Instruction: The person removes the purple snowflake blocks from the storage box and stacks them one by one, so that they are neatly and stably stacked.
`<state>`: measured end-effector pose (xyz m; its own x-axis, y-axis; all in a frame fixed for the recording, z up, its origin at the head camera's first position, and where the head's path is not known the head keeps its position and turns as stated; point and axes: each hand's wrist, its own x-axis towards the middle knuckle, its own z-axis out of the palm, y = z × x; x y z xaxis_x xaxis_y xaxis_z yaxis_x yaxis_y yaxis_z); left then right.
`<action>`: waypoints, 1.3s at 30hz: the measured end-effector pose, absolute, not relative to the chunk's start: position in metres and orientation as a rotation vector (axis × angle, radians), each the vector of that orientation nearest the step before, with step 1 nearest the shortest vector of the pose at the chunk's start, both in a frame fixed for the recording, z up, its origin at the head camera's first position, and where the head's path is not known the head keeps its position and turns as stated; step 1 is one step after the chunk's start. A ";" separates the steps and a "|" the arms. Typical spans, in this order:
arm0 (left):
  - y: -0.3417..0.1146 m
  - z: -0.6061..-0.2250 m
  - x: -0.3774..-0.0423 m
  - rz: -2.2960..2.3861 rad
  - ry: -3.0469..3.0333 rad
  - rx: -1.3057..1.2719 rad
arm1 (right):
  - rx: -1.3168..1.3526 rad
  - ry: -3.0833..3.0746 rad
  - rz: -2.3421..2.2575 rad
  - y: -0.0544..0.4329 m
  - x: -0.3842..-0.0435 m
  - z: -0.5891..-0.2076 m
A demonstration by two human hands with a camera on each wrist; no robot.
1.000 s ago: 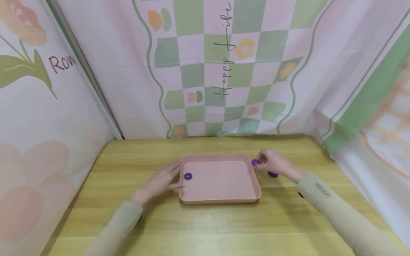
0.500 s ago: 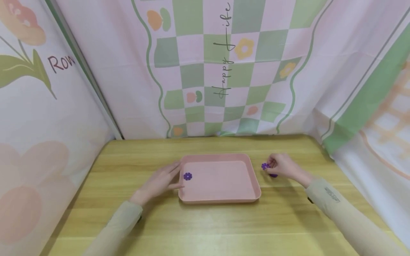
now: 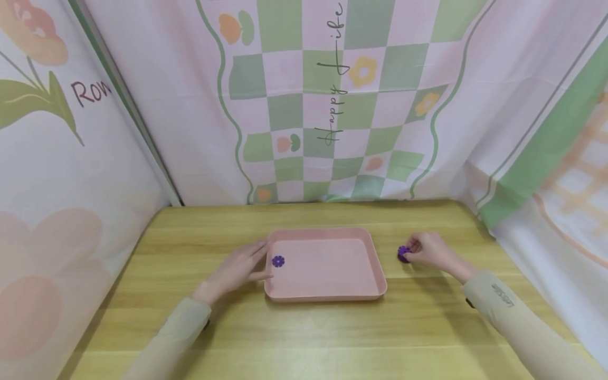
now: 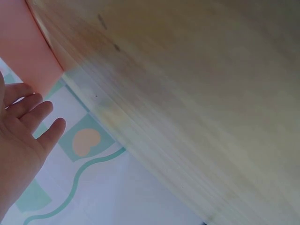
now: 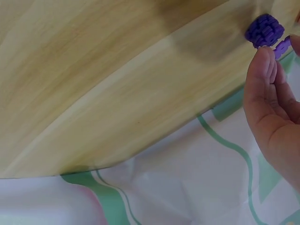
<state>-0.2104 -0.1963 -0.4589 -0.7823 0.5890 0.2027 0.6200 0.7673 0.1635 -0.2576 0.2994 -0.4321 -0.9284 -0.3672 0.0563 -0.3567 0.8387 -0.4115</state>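
Observation:
Between its thumb and fingertips my right hand [image 3: 431, 250] pinches a purple flower-shaped disc [image 5: 281, 48]. Close beside that disc, a stack of similar purple discs [image 5: 264, 30] stands on the table, right of the pink tray [image 3: 328, 299]. In the head view the held disc and the stack overlap, and whether they touch I cannot tell. A single purple flower-shaped disc [image 3: 278, 261] lies inside the tray near its left wall. My left hand [image 3: 235, 266] rests against the tray's left rim, fingers extended and the thumb over the edge.
The wooden table [image 3: 304, 338] carries the tray near its middle. A checked curtain [image 3: 318, 116] hangs along the back edge. Patterned cloth also hangs at the left [image 3: 85, 174] and right [image 3: 537, 158] sides.
My right hand has moved right and slightly down, away from the tray's right rim to the stack, holding the disc. The left hand and the tray have stayed put.

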 end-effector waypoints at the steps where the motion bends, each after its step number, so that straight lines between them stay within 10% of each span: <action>1: -0.196 -0.459 -0.211 -0.334 -2.821 -0.969 | -0.584 2.989 -0.658 0.300 -0.257 -0.432; 39: -0.197 -0.463 -0.213 -0.354 -2.829 -0.972 | -0.688 3.006 -0.633 0.276 -0.253 -0.413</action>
